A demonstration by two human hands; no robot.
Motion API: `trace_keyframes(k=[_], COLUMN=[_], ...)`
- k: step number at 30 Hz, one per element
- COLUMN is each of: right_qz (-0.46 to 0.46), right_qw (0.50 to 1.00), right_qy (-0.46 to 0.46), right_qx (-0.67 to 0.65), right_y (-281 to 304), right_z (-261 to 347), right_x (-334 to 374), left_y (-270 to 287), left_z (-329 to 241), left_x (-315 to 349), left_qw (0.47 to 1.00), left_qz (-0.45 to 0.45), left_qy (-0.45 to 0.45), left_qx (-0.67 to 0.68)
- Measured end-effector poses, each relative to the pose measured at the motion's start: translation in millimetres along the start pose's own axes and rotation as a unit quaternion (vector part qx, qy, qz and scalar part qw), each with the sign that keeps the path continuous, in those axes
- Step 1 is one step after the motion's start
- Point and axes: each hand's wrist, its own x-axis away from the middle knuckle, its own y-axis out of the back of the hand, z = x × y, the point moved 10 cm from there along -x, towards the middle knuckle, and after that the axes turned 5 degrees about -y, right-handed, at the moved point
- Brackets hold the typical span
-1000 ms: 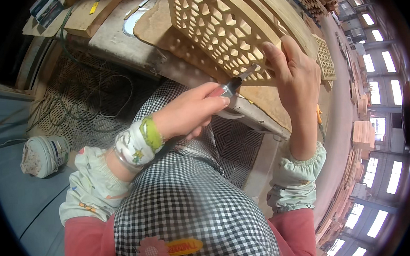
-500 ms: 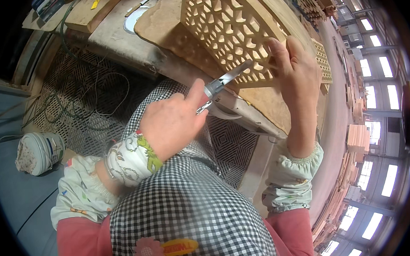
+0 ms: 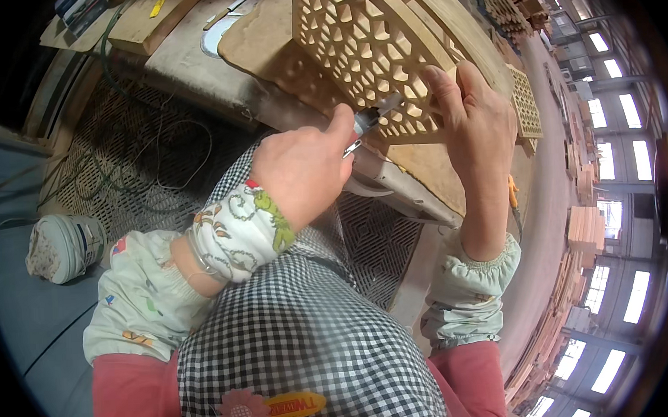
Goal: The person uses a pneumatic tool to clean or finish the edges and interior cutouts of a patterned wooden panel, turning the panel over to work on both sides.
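Observation:
A pale wooden lattice panel (image 3: 364, 54), cut through with many-sided holes, stands tilted on a brown sheet (image 3: 263, 44) over the bench. My left hand (image 3: 302, 165) is closed around a small grey hand tool (image 3: 365, 120) with a metal lever at its side. The tool's flat metal tip is blurred and lies against or just in front of the lattice near its lower right part; I cannot tell whether it touches. At the panel's right edge, my right hand (image 3: 475, 116) grips the wood between thumb and fingers. The fingertips are hidden behind it.
Behind my right hand stands another lattice panel (image 3: 525, 103). An orange tool handle (image 3: 513, 192) shows beside my right wrist. At the upper left are a wood block (image 3: 151, 26), a knife (image 3: 228, 12) and a white disc (image 3: 215, 38). A white bucket (image 3: 66, 248) and hoses sit low at left.
My left hand and the tool have shifted right and slightly up along the panel. My right hand has moved slightly left with its grip kept. The orange handle has come into sight.

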Motion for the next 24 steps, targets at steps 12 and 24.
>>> trace_keyframes(k=[12,24], right_qz=[-0.013,-0.011], right_qw=[0.999,1.0], right_qy=[0.005,0.004], right_qx=[0.029,0.02], right_y=[0.6,1.6], right_z=[2.9,0.5], right_x=[2.7,2.3], left_y=[35.7,27.1], left_z=[5.8,-7.6], left_x=[41.1,16.6], left_qw=[0.998,0.999], left_qz=[-0.013,-0.021], left_qy=[-0.012,-0.029], left_qx=[0.053,0.027])
